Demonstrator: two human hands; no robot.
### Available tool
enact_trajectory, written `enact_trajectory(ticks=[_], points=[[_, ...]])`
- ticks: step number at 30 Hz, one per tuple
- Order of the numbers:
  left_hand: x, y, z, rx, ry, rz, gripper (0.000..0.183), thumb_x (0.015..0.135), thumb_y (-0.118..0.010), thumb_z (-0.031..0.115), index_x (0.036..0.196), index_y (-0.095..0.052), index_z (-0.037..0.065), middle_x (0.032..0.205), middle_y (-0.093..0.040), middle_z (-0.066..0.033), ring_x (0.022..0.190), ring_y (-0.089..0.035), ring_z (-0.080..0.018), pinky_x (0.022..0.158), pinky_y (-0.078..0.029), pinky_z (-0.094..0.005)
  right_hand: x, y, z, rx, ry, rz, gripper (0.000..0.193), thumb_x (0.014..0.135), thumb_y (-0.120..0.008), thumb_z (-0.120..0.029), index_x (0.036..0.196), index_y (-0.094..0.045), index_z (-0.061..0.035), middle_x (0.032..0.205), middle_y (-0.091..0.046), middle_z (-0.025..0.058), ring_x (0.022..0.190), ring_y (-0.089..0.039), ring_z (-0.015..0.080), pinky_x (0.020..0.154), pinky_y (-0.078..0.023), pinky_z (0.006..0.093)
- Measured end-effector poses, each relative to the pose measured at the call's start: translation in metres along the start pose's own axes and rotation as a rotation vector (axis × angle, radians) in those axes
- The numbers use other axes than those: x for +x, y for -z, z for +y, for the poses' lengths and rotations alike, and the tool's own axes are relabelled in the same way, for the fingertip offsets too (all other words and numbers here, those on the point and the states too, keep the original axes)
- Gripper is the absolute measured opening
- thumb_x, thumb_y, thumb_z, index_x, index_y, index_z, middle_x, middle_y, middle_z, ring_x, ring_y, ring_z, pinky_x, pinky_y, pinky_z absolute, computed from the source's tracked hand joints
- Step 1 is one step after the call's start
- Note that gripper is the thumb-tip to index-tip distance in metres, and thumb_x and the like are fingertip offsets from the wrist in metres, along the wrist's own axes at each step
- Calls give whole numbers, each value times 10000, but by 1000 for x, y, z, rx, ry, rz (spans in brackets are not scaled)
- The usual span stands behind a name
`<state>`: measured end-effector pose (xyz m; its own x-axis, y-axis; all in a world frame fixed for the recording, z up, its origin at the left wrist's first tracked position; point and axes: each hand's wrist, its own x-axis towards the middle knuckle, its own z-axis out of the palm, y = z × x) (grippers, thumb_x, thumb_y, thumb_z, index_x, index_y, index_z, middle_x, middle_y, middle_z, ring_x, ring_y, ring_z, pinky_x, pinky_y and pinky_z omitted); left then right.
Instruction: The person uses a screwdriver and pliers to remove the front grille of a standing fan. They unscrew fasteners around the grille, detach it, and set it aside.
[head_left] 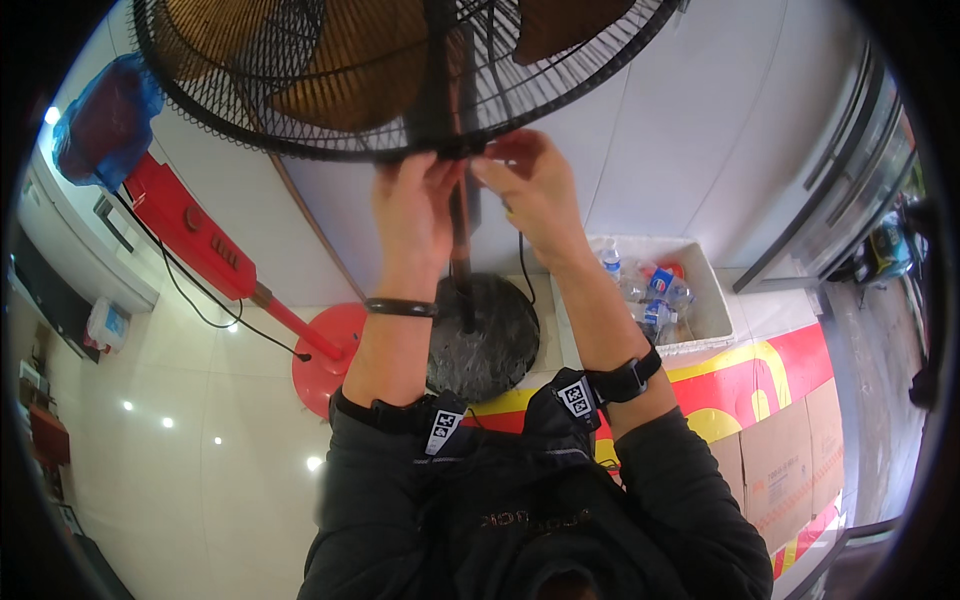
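A large standing fan with a black wire guard (300, 151) and amber-brown blades (350, 75) fills the top of the view. Its pole (460, 235) runs down to a round dark base (490, 350) on the floor. At the guard's lower rim my left hand (415, 205) is closed, its fingertips pressed to the rim just left of the pole. My right hand (540, 200) pinches the same rim close beside it, thumb and forefinger bent together. Any small part between the fingertips is too hidden to make out.
A red stand heater (190, 230), its head wrapped in blue plastic (105, 125), leans at the left on a round red base (325, 345) with a black cable. At right, a white foam box (715, 300) holds several bottles, near flattened cardboard (785, 465). A pale wall panel (690, 120) stands behind.
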<state>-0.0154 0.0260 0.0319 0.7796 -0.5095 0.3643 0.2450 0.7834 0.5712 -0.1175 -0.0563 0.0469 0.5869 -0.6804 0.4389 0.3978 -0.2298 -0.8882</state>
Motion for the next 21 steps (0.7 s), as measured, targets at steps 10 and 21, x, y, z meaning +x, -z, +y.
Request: enact_trajectory(ticks=[10, 21], points=[[-6, -11, -1, 45, -73, 74, 225, 875, -562, -10, 1074, -460, -31, 1001, -612, -137, 888, -644, -239, 829, -536, -370, 9, -27, 5, 104, -35, 173, 226, 793, -662, -81, 944, -602, 75, 863, -657, 119, 744, -604, 150, 661, -486, 284], [-1, -1, -11, 73, -47, 133, 235, 881, -579, 14, 1107, -517, 31, 1016, -643, -86, 890, -650, -199, 798, -537, -327, 6, -4, -5, -45, -91, -16, 277, 816, -730, -144, 975, -628, 58, 820, -654, 77, 730, -598, 117, 624, -489, 275]])
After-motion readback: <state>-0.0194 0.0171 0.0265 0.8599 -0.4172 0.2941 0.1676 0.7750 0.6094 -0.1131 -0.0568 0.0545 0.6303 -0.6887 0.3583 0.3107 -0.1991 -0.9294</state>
